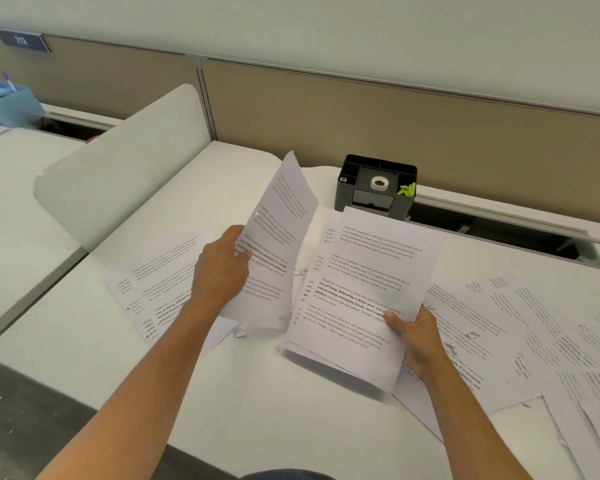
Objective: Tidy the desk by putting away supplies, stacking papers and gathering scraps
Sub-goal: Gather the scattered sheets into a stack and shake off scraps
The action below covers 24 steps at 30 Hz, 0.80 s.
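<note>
My left hand [222, 268] pinches a single white printed sheet [278, 244], upright, long axis vertical. My right hand [418, 336] grips a white printed paper stack [364, 289] just right of it. I judge the sheet goes rightward onto the stack.

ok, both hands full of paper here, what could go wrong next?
1. The left hand pinches a lone sheet by one edge; it is already bowing and could crease or slip.
2. The right hand holds the stack by a bottom corner only, so pages could fan out or drop.
3. Small scraps lie on the desk under the papers; merging the stacks there could trap them.
</note>
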Each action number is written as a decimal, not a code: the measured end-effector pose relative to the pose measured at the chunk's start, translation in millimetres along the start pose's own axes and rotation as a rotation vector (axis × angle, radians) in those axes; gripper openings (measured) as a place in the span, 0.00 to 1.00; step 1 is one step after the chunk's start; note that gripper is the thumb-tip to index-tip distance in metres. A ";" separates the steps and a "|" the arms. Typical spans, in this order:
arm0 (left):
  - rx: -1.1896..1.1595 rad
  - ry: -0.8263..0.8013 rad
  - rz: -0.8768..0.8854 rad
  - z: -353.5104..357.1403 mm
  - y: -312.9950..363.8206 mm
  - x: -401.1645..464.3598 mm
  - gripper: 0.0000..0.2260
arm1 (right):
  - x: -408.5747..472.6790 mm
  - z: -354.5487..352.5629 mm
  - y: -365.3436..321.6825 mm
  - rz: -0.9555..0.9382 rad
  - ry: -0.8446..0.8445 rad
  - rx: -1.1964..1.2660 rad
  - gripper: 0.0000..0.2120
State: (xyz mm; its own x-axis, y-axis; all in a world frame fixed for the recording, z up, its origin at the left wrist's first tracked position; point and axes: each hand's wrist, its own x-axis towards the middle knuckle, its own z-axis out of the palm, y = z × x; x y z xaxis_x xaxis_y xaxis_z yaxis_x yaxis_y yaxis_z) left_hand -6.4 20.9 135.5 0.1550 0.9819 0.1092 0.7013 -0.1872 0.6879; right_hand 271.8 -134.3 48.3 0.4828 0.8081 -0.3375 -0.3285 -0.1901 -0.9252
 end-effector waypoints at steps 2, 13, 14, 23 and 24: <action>0.034 0.024 0.025 -9.5 6.0 0.0 0.16 | 0.8 -0.1 1.1 0.008 0.009 -0.011 0.17; -0.391 0.074 -0.012 -38.3 12.0 1.7 0.13 | 8.3 9.2 0.8 0.060 -0.052 -0.001 0.17; -0.439 0.044 -0.039 -34.8 9.0 1.0 0.13 | 8.8 11.9 0.6 0.062 -0.061 0.001 0.17; -0.641 -0.161 -0.212 6.2 -15.8 -17.2 0.16 | 7.9 36.9 -1.4 0.126 -0.157 0.101 0.14; -0.646 -0.171 -0.218 9.5 -18.6 -18.2 0.16 | 7.8 38.5 -1.2 0.139 -0.165 0.108 0.14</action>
State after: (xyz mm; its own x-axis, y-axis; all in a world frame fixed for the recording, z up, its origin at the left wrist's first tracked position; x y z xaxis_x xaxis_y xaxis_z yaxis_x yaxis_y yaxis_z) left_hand -15.6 6.2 113.9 0.2025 0.9665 -0.1578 0.1831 0.1209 0.9756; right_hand 244.7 -106.4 53.5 0.2902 0.8603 -0.4192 -0.4717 -0.2526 -0.8448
